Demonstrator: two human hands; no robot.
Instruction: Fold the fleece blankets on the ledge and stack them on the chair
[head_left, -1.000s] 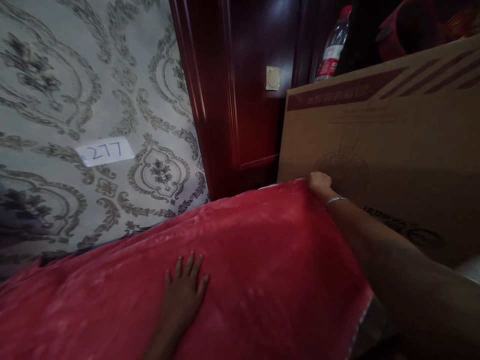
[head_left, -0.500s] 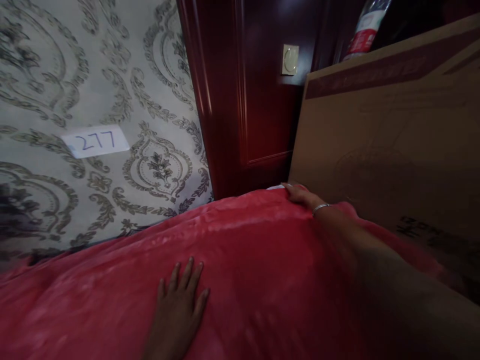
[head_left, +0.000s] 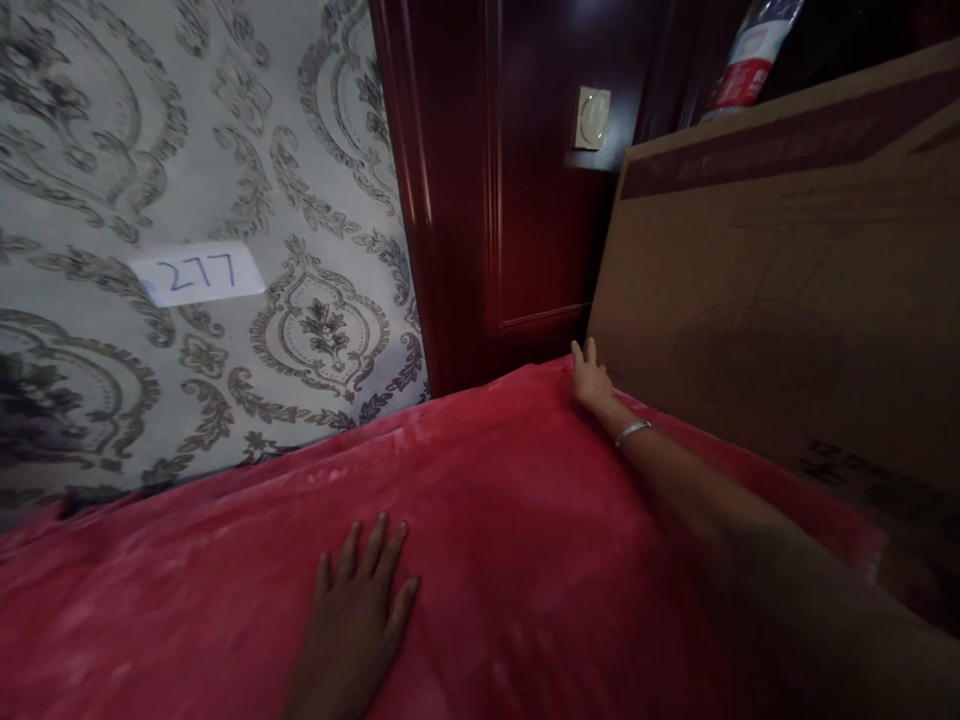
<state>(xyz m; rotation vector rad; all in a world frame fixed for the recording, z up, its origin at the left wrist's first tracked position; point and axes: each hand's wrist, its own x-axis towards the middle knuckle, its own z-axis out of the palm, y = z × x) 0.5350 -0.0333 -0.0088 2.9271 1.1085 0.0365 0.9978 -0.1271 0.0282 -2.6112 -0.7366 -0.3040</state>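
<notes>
A red, soft-looking blanket [head_left: 480, 500] spreads over the bed, with low wrinkles along its far edge. My left hand [head_left: 356, 610] lies flat on it near the bottom of the view, fingers spread. Stretched out to the far corner, my right hand [head_left: 591, 380] rests at the blanket's edge beside the cardboard box. Its visible fingers are extended and apart, and nothing shows in them. A silver bracelet [head_left: 634, 432] circles the right wrist.
A large cardboard box [head_left: 720, 260] stands along the right side, with a red-labelled plastic bottle [head_left: 746, 65] above its top edge. Behind the bed are a dark red wood panel [head_left: 536, 230] with a square switch plate [head_left: 592, 118], and patterned wallpaper [head_left: 322, 200] bearing a paper marked 277 [head_left: 199, 272].
My right hand has lifted its fingers apart at the far corner, and the white patch there is now covered by the blanket. My left hand has stayed in place.
</notes>
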